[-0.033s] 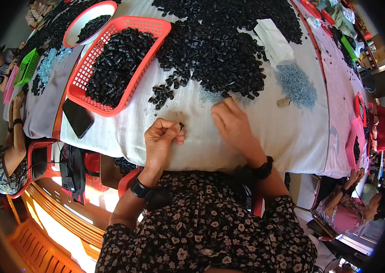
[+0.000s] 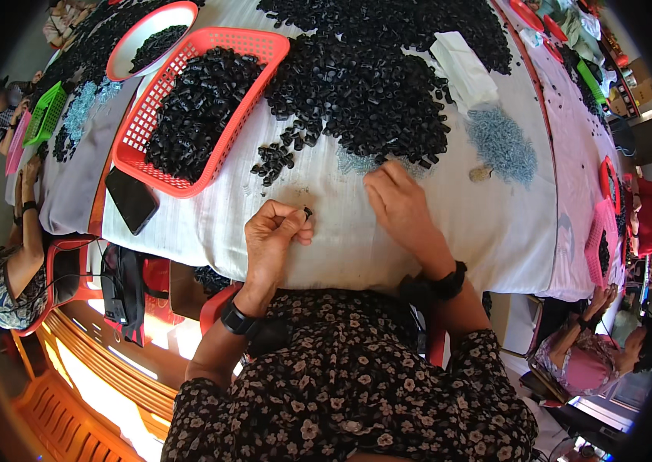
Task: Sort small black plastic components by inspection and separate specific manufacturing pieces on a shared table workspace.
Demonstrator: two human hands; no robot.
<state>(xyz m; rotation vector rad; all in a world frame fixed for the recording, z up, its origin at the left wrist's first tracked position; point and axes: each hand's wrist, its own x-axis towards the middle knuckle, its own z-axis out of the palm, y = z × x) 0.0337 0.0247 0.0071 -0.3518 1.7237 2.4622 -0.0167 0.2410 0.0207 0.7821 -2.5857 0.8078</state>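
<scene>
My left hand (image 2: 270,240) is closed, pinching a small black plastic piece (image 2: 308,212) between thumb and forefinger above the white cloth. My right hand (image 2: 403,202) has its fingers drawn together beside the near edge of a large heap of black plastic pieces (image 2: 372,100). Small clear bluish pieces (image 2: 354,162) lie scattered by those fingertips. Whatever the right fingers hold, if anything, is hidden. A few loose black pieces (image 2: 272,162) lie on the cloth beyond my left hand.
A red plastic basket (image 2: 127,158) full of black pieces stands left, with a red-rimmed bowl (image 2: 120,58) behind it. A phone (image 2: 132,202) lies near the table's edge. Right are a folded white cloth (image 2: 464,69) and a bluish pile (image 2: 503,146). Other people sit on both sides.
My right hand has shifted slightly to the right along the near edge of the heap. The left hand stays in place with its black piece.
</scene>
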